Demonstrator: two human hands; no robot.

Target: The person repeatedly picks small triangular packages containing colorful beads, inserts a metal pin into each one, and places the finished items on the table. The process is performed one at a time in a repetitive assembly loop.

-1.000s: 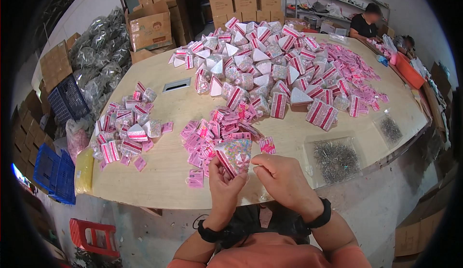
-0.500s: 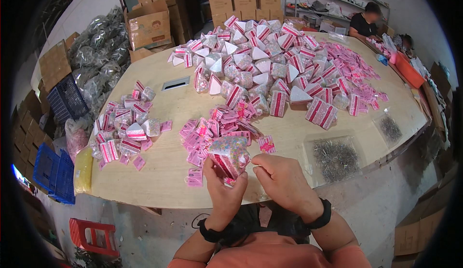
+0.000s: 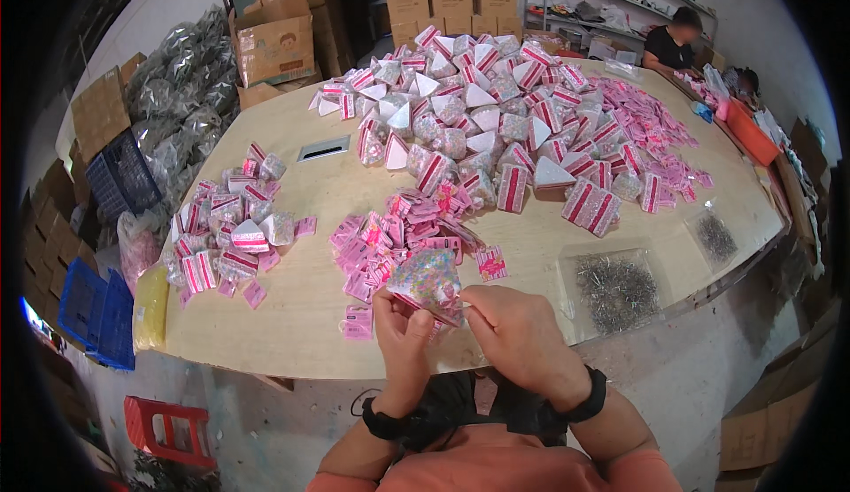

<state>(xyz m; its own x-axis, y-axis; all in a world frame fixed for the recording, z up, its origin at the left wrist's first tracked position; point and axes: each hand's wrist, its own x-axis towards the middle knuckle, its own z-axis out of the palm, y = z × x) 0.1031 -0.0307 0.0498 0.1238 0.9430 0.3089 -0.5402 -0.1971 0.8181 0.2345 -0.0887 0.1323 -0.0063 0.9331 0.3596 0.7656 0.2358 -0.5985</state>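
Note:
A small cake-slice-shaped pouch [image 3: 427,277], clear with colourful sprinkles and a pink-striped side, is gripped in my left hand [image 3: 403,343] over the table's near edge. My right hand [image 3: 521,331] is closed in a pinch right at the pouch's right corner; what sits between those fingertips is too small to make out. Just beyond lies a pile of pink card tags [image 3: 412,222], with a single striped tag [image 3: 490,263] beside it. Another pink tag [image 3: 357,322] rests left of my left hand.
A large heap of similar pouches [image 3: 482,120] covers the table's far side, pink tags [image 3: 646,111] at its right. A smaller group [image 3: 235,226] lies left. Two clear trays of metal pins [image 3: 617,293] are on the right. A person [image 3: 673,46] sits at the far right.
The pouch has tipped in my left hand, so its sprinkled face shows more and its striped side less. My right fingertips have come in closer against its corner.

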